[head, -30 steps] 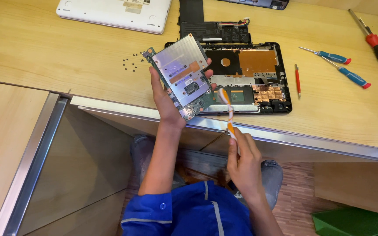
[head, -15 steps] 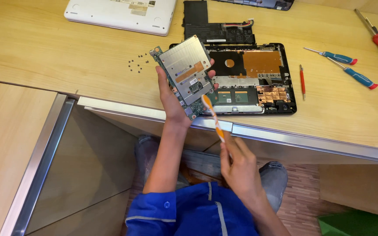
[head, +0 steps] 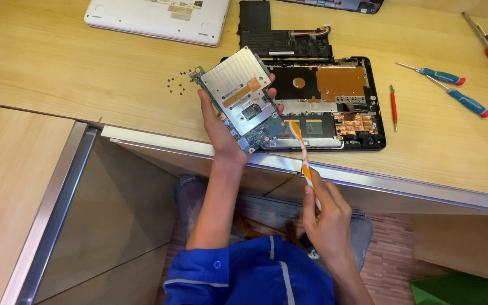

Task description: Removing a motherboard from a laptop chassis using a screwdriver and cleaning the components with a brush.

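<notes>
Above the desk edge: left hand [head: 221, 127], fingers clamped on a flat circuit board [head: 238, 99] with metal shield.
Right hand [head: 326, 217]: fingers closed around an orange-white brush [head: 300, 149].
Beyond the fingertips: opened black laptop base [head: 334, 101], loose screws [head: 177, 83], blue screwdrivers [head: 453, 90].

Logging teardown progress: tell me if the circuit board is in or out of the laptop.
Out: left hand holds the circuit board above the open laptop base.

Left hand [head: 221, 127] raised, grip closed, thumb forward; right hand [head: 327, 217] lower, fingers pinched.
</notes>
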